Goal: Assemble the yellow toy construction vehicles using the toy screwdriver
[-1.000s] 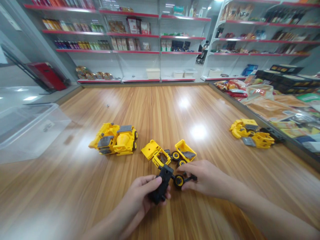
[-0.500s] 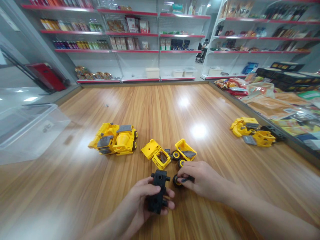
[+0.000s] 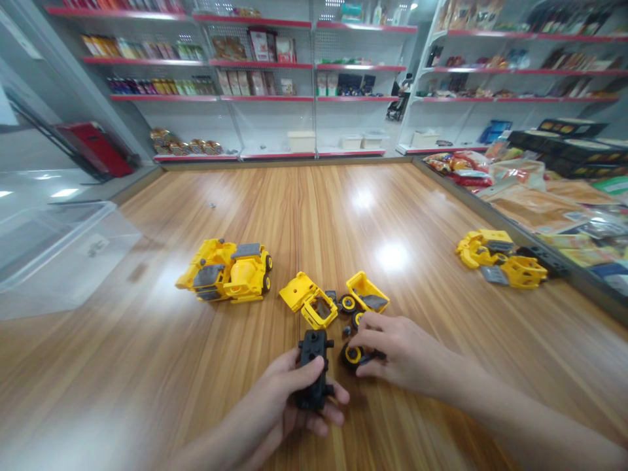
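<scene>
My left hand (image 3: 294, 399) grips a black toy truck chassis (image 3: 313, 369), thumb on top, with short axle stubs sticking out at its sides. My right hand (image 3: 392, 343) has thumb and fingertips closed about a black toy wheel (image 3: 352, 355) with a yellow rim, low over the table. Dark pieces under those fingers are partly hidden. A small dark part (image 3: 347, 330) lies just beyond the wheel. Past my hands are a yellow cab piece (image 3: 318, 310), a yellow dump bed (image 3: 364, 288) with a grey inside, and another wheel (image 3: 348, 303).
Assembled yellow toy trucks (image 3: 235, 271) stand on the left of the wooden table (image 3: 275, 209). More yellow toy parts (image 3: 510, 258) lie by the right edge, near packaged goods (image 3: 520, 203). A clear plastic bin (image 3: 63, 255) is at far left. Stocked shelves (image 3: 265, 98) rise behind.
My right fingers have spread wider around the wheel, and more of its yellow rim shows. The chassis has tilted slightly in my left hand. The small dark part beyond the wheel has come into sight.
</scene>
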`<action>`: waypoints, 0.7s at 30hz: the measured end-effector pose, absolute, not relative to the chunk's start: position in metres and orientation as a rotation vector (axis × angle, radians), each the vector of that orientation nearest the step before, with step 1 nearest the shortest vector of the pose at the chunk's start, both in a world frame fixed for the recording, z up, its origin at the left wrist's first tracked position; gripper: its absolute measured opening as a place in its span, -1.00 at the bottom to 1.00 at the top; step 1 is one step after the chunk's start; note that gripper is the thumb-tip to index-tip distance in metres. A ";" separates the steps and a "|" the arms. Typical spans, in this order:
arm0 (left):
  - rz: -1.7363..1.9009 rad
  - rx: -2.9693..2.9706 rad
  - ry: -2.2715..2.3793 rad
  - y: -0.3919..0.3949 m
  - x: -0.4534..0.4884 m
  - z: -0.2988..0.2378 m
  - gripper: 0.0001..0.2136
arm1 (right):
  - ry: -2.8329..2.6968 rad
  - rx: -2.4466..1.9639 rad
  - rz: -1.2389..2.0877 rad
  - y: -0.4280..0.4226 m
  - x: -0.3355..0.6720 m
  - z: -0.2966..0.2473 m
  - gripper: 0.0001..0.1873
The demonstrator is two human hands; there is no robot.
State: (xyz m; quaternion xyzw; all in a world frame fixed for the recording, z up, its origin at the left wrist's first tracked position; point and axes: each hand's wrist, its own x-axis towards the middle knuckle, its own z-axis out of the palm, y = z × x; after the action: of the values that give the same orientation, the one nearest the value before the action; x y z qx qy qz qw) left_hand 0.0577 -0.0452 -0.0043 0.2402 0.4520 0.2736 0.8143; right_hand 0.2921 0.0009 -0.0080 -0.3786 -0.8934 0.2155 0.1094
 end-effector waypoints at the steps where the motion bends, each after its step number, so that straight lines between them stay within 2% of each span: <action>1: 0.578 0.512 0.952 -0.045 0.057 -0.004 -0.71 | -2.632 -1.099 0.633 0.000 0.292 -0.009 -0.77; 8: 0.568 0.499 0.923 -0.046 0.057 -0.004 -0.69 | -2.579 -0.959 0.681 0.000 0.290 -0.015 -0.86; 13: 0.583 0.389 0.910 -0.045 0.054 -0.004 -0.64 | -2.141 -0.965 0.737 0.001 0.282 -0.006 -0.94; 16: 0.568 0.316 0.850 -0.044 0.054 -0.006 -0.59 | -1.847 -1.035 0.878 -0.003 0.278 0.000 -0.93; 21: 0.534 0.223 0.794 -0.046 0.058 -0.006 -0.54 | -1.802 -0.937 0.999 -0.013 0.272 0.004 -0.93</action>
State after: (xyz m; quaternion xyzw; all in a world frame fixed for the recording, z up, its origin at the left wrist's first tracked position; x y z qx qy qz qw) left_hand 0.0576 -0.0463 -0.0064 0.1071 0.3811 0.2562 0.8818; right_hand 0.2717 -0.0126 0.0041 -0.3747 -0.7207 0.3994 0.4250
